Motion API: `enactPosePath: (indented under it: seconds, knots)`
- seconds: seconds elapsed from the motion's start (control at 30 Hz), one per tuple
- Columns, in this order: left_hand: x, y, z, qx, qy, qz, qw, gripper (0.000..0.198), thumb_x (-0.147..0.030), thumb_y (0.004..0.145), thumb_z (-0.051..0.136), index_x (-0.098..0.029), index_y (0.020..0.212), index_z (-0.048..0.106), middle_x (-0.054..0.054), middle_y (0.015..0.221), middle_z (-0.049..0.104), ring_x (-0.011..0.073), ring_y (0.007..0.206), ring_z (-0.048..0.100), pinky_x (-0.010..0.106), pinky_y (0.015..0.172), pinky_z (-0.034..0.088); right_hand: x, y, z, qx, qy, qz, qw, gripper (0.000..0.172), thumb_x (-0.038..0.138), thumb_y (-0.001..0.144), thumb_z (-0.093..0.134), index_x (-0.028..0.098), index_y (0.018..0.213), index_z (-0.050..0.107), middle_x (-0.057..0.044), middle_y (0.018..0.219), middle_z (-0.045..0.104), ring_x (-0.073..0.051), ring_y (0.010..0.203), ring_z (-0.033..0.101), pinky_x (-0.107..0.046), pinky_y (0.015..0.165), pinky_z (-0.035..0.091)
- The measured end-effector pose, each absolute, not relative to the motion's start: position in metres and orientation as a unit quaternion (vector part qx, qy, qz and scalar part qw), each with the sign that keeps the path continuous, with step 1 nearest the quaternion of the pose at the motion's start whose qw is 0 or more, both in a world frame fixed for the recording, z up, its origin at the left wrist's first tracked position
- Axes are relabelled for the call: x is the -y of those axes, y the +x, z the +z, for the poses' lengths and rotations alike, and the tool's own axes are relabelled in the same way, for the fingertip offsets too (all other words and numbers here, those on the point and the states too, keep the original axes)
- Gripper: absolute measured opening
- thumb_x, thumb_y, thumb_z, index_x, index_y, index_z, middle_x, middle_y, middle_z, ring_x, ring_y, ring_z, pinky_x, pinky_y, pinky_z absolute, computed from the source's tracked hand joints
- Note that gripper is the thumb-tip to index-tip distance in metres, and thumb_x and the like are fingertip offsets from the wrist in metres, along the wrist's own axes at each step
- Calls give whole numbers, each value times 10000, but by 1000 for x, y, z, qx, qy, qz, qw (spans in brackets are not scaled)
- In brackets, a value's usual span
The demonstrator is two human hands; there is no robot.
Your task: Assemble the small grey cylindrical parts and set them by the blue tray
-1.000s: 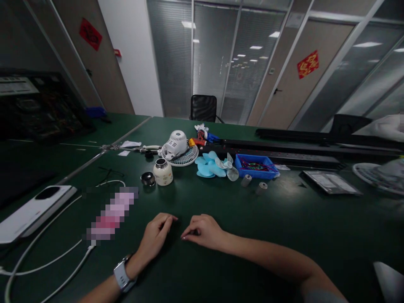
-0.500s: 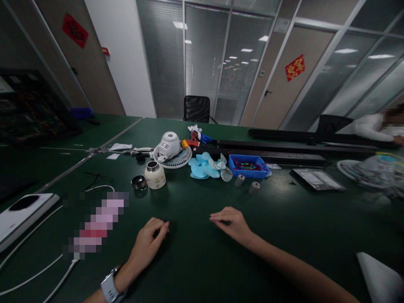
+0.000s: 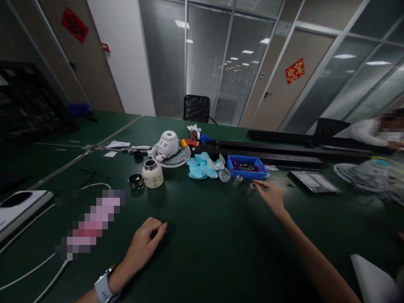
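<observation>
The right hand has left the near edge of the green worktop, where it lay beside the other hand a second ago, and now stretches out toward the middle of the table, fingers extended and loosely spread, its fingertips at a small grey cylindrical part; whether they actually pinch it or only touch it cannot be told, since the hand hides part of it. A second small cylinder stands just beside the first, on its left, clear of the hand. Both sit just in front of the blue parts tray, which lies toward the far edge. The left hand has stayed near the front edge, resting on the surface with fingers curled loosely inward and holding nothing; a watch shows on its wrist. Left of the tray lie the light blue fan blades, then a white fan motor housing on its grille, and nearer, a cream-coloured jar with a small black ring just beside it. At the left edge a white device lies with white cables trailing toward the front. Another person in a white sleeve sits at the far right corner.
</observation>
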State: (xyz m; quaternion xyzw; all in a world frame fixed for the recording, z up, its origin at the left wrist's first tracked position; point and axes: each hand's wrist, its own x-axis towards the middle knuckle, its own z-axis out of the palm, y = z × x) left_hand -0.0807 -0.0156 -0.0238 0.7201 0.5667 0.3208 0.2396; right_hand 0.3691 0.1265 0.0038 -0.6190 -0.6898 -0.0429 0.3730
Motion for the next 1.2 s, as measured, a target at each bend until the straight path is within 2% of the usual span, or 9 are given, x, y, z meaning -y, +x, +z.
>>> enactPosePath:
  seconds: [0.33, 0.53, 0.73, 0.93, 1.07, 1.2]
  knots:
    - [15, -80, -23, -567, 724, 317, 231, 387, -398, 950, 452, -206, 643, 590, 23, 726, 628, 190, 764, 598, 273, 701, 475, -125, 373, 3, 693, -604, -12, 393, 379, 462, 846, 514, 205, 1007, 741, -76, 951, 746, -240, 800, 691, -379, 772, 538]
    - [16, -79, -20, -566, 725, 318, 231, 382, -394, 938, 467, -206, 632, 596, 24, 708, 623, 196, 760, 597, 274, 693, 473, -124, 377, 6, 714, -623, -44, 317, 357, 444, 872, 496, 237, 1031, 739, -58, 976, 746, -254, 878, 689, -385, 789, 529]
    - [15, -78, -18, -561, 724, 329, 231, 356, -378, 925, 496, -210, 629, 604, 17, 693, 624, 192, 749, 587, 273, 682, 470, -126, 353, 18, 758, -562, -140, 300, 437, 481, 843, 577, 179, 1138, 687, -114, 1124, 699, -276, 1040, 637, -434, 955, 433]
    - [16, -78, -18, -566, 729, 314, 221, 389, -396, 946, 457, -209, 629, 583, 24, 712, 633, 195, 758, 594, 279, 690, 474, -158, 319, 12, 759, -596, -111, 239, 517, 508, 774, 642, 187, 1179, 646, -84, 892, 741, -284, 905, 668, -445, 902, 416]
    - [17, -76, -19, -566, 729, 316, 219, 393, -398, 948, 459, -209, 622, 570, 23, 718, 639, 193, 754, 600, 279, 695, 477, -169, 319, 7, 732, -618, -56, 281, 578, 472, 709, 693, 168, 1195, 615, -56, 780, 741, -273, 847, 689, -442, 891, 425]
    - [16, -75, -17, -568, 723, 321, 227, 396, -401, 957, 456, -207, 641, 595, 27, 737, 653, 192, 766, 609, 283, 711, 493, -133, 300, 6, 750, -572, 5, 332, 580, 443, 720, 691, 172, 1219, 575, -41, 795, 746, -275, 936, 689, -496, 982, 362]
